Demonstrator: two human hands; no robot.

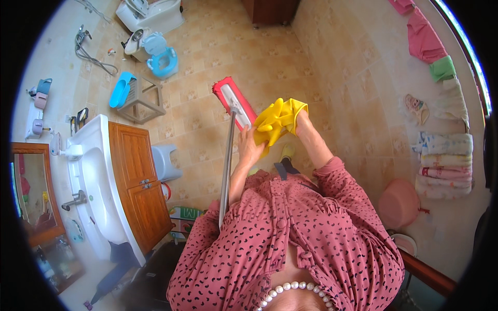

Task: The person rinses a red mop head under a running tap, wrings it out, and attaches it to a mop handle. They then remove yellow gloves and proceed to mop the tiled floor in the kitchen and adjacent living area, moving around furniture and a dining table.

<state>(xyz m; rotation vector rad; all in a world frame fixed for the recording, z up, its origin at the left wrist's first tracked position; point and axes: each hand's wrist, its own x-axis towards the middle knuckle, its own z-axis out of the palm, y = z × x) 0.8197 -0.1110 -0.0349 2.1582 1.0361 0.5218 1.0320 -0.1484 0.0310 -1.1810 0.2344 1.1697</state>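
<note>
Yellow rubber gloves point(274, 120) are bunched between my two hands, in front of my body. My left hand point(251, 145) is bare and grips the near left edge of the yellow rubber. On the other side, my right hand point(302, 119) goes into a glove cuff; its fingers are hidden, so their grip does not show. A flat mop's metal pole point(228, 155) leans along my left forearm and passes down by my left sleeve. Its head, a red pad point(223, 87) under a white plate point(233, 102), rests on the tiled floor just beyond the gloves.
At left are a wooden vanity point(132, 155) with a white basin point(97, 186), a grey stool point(146, 97) bearing a blue plastic holder point(122, 90), and a blue child's potty point(163, 62). A toilet point(163, 15) stands farther off. Towels point(445, 167) and a pink basin point(398, 202) hang at right.
</note>
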